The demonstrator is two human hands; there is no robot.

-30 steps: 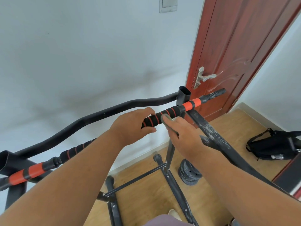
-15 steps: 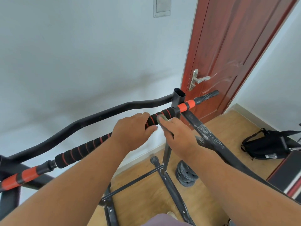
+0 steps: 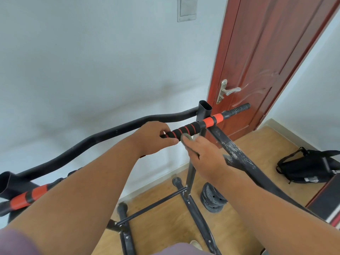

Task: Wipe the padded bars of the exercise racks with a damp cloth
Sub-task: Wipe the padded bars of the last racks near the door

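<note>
The padded bar (image 3: 187, 130) of the black exercise rack (image 3: 204, 109) is black foam with red stripes and runs from lower left to upper right, with an orange section (image 3: 215, 119) near the upright. My left hand (image 3: 151, 138) grips the foam from above. My right hand (image 3: 204, 157) is just to its right and holds a small grey cloth (image 3: 184, 138) against the underside of the foam. Most of the cloth is hidden under my fingers. My left forearm hides the bar's middle stretch.
A curved black bar (image 3: 110, 133) runs behind the padded one. A red door (image 3: 257, 61) with a metal handle stands at the right. On the wooden floor lie stacked weight plates (image 3: 213, 200) and a black bag (image 3: 309, 168), around the rack's base tubes (image 3: 152, 205).
Both hands keep their places on the bar, the left gripping and the right with the cloth. The view has shifted slightly, and my left arm now hides more of the foam.
</note>
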